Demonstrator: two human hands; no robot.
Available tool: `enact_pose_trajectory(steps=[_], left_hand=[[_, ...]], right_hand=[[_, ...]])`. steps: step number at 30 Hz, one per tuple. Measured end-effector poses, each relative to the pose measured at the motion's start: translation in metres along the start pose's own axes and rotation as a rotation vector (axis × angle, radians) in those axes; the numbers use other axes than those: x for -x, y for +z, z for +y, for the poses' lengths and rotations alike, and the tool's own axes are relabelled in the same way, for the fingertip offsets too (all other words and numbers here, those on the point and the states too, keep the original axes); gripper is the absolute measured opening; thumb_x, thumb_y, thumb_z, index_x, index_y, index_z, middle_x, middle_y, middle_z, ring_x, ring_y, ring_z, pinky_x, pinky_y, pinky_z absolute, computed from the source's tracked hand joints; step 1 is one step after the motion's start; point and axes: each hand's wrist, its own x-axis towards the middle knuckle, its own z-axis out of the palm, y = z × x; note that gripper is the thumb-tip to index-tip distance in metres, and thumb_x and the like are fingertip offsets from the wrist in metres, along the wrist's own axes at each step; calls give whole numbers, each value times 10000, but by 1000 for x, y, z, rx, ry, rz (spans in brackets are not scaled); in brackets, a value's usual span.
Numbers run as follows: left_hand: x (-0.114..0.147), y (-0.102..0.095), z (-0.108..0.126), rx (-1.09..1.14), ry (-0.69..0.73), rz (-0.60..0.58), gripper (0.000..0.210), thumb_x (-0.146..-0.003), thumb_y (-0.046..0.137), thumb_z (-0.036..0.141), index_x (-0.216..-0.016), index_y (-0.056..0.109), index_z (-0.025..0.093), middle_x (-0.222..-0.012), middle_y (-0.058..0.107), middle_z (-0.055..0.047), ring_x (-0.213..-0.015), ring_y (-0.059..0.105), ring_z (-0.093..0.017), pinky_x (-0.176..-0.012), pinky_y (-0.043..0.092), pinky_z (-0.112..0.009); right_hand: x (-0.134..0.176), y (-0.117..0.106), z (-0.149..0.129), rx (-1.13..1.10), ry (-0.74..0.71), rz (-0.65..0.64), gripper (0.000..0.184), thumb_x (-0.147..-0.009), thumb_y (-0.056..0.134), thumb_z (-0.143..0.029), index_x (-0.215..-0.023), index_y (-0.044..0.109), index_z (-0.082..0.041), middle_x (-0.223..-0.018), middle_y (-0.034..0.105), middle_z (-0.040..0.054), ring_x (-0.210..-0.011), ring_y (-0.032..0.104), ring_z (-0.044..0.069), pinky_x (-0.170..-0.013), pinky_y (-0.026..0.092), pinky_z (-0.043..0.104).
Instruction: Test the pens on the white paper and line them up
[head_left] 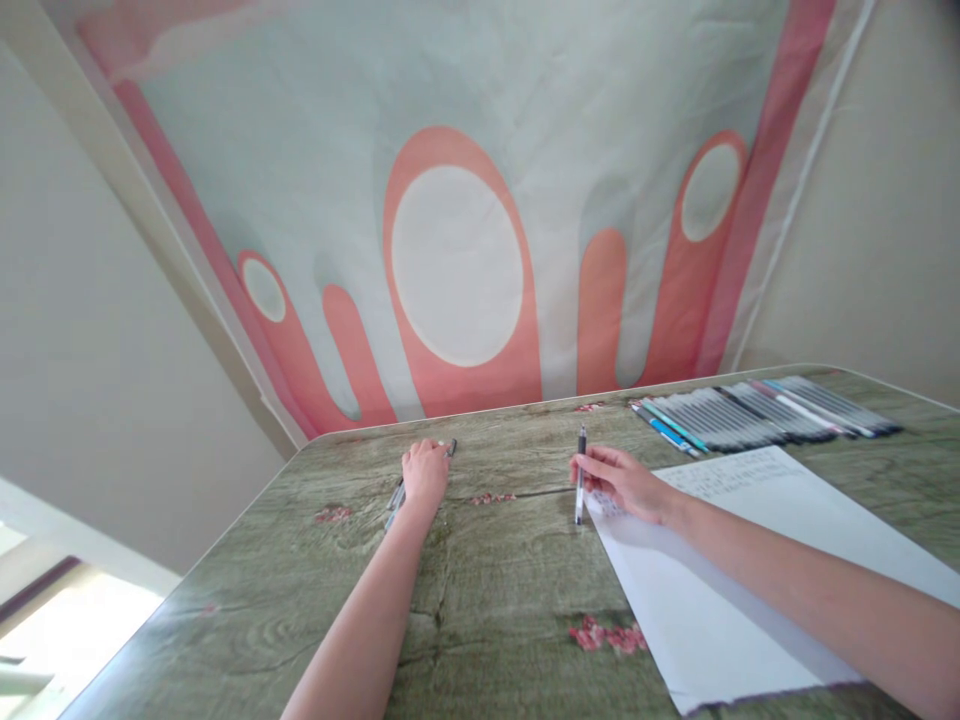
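In my right hand [611,478], closed around its middle, a black-and-clear pen [580,480] stands nearly upright, tip pointing up. This hand is over the left edge of a white sheet of paper [742,590], which has lines of handwriting at its top. My left hand [426,468] is low over the table on the left, fingers curled. A short black pen cap [451,448] shows at its fingertips. Partly hidden by that hand and wrist, a few pens [395,500] lie on the table.
A long row of pens [742,415], mostly grey with some blue, teal and white ones, lies side by side at the back right. The wood-patterned table [510,580] ends at a wall hanging [457,270] with pink shapes. Bright light enters at lower left.
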Motion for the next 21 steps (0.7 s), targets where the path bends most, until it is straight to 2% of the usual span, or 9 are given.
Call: enact_pose_trajectory(steps=[7, 14, 16, 18, 21], left_hand=[[3, -2, 2, -18, 10, 28, 246, -790, 498, 253, -1003, 620, 250, -991, 562, -74, -983, 458, -232, -823, 328, -339], [1, -3, 3, 75, 19, 59, 162, -781, 496, 240, -836, 646, 216, -909, 591, -80, -952, 490, -241, -809, 341, -357], [-1, -6, 8, 224, 17, 71, 145, -771, 512, 248, -810, 643, 198, -883, 608, -78, -912, 517, -229, -799, 355, -346], [-3, -9, 18, 480, 13, 43, 147, -766, 530, 274, -800, 636, 178, -843, 628, -71, -838, 548, -202, -767, 380, -320], [0, -16, 44, 997, -51, -97, 209, -741, 572, 346, -804, 617, 152, -800, 650, -68, -749, 574, -166, -686, 417, -278]], right_hand=[[-1, 0, 1, -1, 3, 1, 213, -731, 638, -367, -793, 618, -164, -762, 622, 29, -591, 465, 74, -572, 372, 214], [-1, 0, 0, 23, 0, 4, 242, -714, 645, -391, -795, 613, -165, -754, 614, 29, -582, 458, 80, -558, 366, 222], [-1, 0, 1, 41, 5, 9, 247, -715, 642, -398, -804, 615, -169, -720, 601, 16, -572, 450, 75, -544, 354, 214], [-1, -1, 2, 72, 3, 12, 263, -717, 634, -412, -822, 619, -172, -683, 580, 4, -566, 447, 74, -528, 342, 210], [-1, -2, 3, 153, 16, 15, 315, -713, 619, -450, -854, 623, -168, -641, 543, -7, -532, 431, 76, -483, 312, 213]])
